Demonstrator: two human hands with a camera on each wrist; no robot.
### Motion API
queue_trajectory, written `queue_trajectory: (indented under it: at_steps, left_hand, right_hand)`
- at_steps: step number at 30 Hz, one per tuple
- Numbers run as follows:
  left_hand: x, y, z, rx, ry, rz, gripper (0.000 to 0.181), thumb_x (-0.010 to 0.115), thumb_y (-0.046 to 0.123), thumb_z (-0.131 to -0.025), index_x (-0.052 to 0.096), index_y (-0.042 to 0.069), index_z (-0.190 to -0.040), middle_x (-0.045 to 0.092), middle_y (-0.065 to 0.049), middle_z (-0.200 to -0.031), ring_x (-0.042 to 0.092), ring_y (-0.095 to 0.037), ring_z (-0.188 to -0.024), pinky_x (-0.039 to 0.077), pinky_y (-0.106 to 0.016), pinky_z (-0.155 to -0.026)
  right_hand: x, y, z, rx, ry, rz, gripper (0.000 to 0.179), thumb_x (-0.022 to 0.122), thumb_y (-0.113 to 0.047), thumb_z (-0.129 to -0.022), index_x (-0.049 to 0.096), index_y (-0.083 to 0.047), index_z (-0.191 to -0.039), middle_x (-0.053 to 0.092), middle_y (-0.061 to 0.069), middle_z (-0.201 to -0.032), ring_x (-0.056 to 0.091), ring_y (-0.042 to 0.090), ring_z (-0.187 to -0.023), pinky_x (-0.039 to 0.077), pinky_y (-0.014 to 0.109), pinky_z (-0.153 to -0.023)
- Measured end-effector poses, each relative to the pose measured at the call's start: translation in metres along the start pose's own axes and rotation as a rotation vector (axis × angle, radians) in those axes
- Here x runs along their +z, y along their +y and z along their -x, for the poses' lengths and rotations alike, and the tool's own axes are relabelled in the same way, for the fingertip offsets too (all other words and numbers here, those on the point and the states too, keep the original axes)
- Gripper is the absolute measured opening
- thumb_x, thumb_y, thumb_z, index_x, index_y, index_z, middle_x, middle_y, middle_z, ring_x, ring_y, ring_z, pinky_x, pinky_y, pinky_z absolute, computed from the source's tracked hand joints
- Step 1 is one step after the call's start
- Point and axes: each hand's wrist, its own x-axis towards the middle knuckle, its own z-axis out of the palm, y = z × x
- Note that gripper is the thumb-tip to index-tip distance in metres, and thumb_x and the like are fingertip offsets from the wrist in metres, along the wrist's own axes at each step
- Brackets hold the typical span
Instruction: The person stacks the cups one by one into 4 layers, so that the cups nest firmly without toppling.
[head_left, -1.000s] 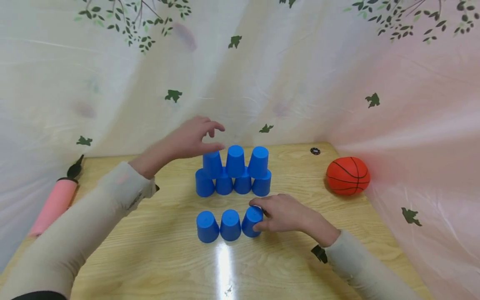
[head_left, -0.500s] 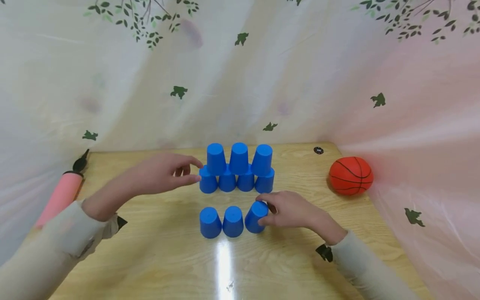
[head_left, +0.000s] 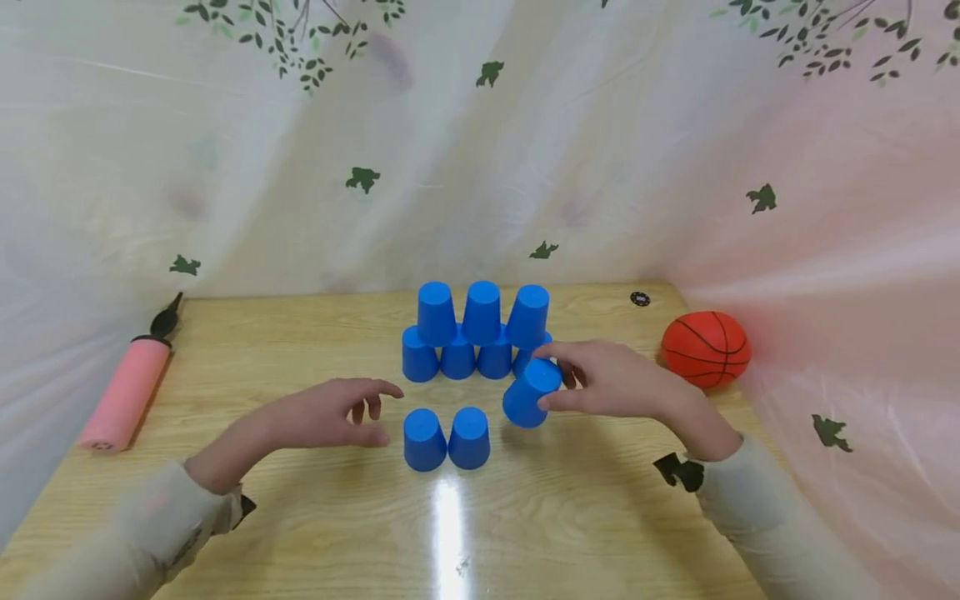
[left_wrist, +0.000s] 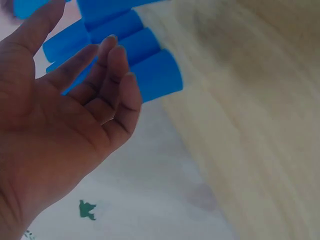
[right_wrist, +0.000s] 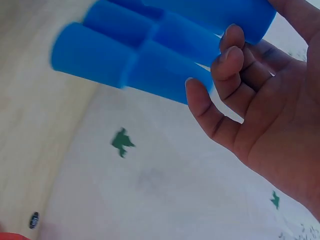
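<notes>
My right hand (head_left: 607, 379) pinches a blue cup (head_left: 527, 398) between thumb and fingers; the cup is tilted and lifted off the table. In the right wrist view the same held cup (right_wrist: 227, 17) shows at the top edge. Two upside-down blue cups, a left one (head_left: 424, 440) and a right one (head_left: 469, 438), stand side by side in front. Just left of them my left hand (head_left: 322, 414) hovers, fingers loosely bent and holding nothing. Behind, a two-tier stack of upside-down blue cups has three on top, including a middle cup (head_left: 482, 312); the held cup and right hand partly hide its lower right cup.
A red basketball-patterned ball (head_left: 705, 349) lies at the right of the wooden table (head_left: 300, 517). A pink hand pump (head_left: 127, 392) with a black nozzle lies at the left. Near the back edge is a black round chip (head_left: 640, 298). A patterned sheet (head_left: 420, 150) hangs behind.
My right hand has lifted the rightmost front cup up and away from the row, toward the stack. My left hand has come down from above the stack to beside the front cups.
</notes>
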Motion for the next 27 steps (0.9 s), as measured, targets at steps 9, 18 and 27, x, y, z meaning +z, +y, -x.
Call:
queue_trajectory:
  at_steps: [9, 18, 27]
  left_hand:
    - [0.030, -0.006, -0.003, 0.028, 0.040, 0.076, 0.063, 0.074, 0.042, -0.089, 0.052, 0.018, -0.143, 0.063, -0.003, -0.104, 0.055, -0.019, -0.091, 0.049, -0.028, -0.069]
    - [0.045, -0.010, -0.008, 0.043, 0.116, 0.070, 0.073, 0.077, 0.049, -0.085, 0.051, 0.016, -0.145, 0.061, -0.001, -0.102, 0.055, -0.019, -0.094, 0.048, -0.027, -0.073]
    - [0.050, -0.009, -0.012, 0.058, 0.170, 0.050, 0.069, 0.076, 0.052, -0.084, 0.055, 0.019, -0.140, 0.060, 0.000, -0.100, 0.053, -0.018, -0.092, 0.046, -0.027, -0.072]
  right_hand:
    - [-0.039, -0.016, -0.001, -0.030, 0.050, -0.067, 0.042, 0.073, -0.041, -0.091, 0.057, -0.023, -0.126, 0.060, -0.004, -0.083, 0.057, 0.016, -0.077, 0.048, 0.031, -0.063]
    - [-0.067, -0.025, -0.010, -0.027, 0.055, -0.011, 0.049, 0.071, -0.040, -0.092, 0.055, -0.018, -0.133, 0.064, -0.001, -0.090, 0.059, 0.019, -0.081, 0.051, 0.032, -0.068]
    - [-0.088, -0.029, -0.024, -0.003, 0.052, 0.003, 0.048, 0.070, -0.037, -0.093, 0.054, -0.014, -0.133, 0.065, 0.003, -0.090, 0.059, 0.020, -0.082, 0.050, 0.033, -0.071]
